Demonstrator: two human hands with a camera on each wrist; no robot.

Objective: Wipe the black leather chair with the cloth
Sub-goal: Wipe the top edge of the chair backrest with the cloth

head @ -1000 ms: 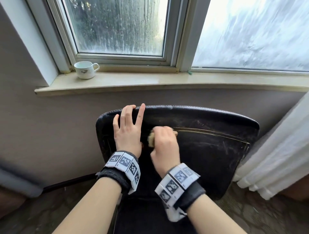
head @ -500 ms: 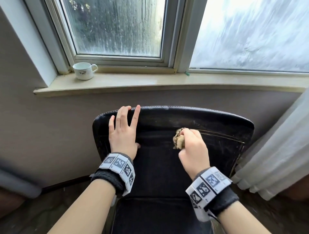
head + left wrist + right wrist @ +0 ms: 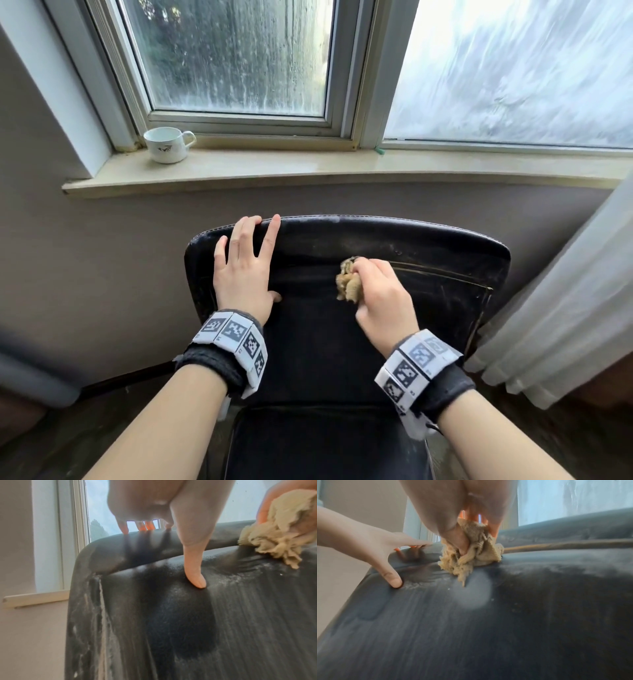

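The black leather chair stands below the window, its dusty backrest facing me. My left hand lies flat on the upper left of the backrest, fingers straight and reaching the top edge, thumb pressed into the leather. My right hand grips a bunched tan cloth and presses it against the backrest near a tan seam. In the right wrist view the cloth is squeezed between thumb and fingers, with the left hand beside it. The cloth also shows in the left wrist view.
A white cup stands at the left end of the stone windowsill. A white curtain hangs just right of the chair. The grey wall is directly behind the backrest. The seat lies below my wrists.
My right hand carried the cloth rightward from beside the left hand a second ago and has since held about the same spot. The left hand stayed planted on the backrest.
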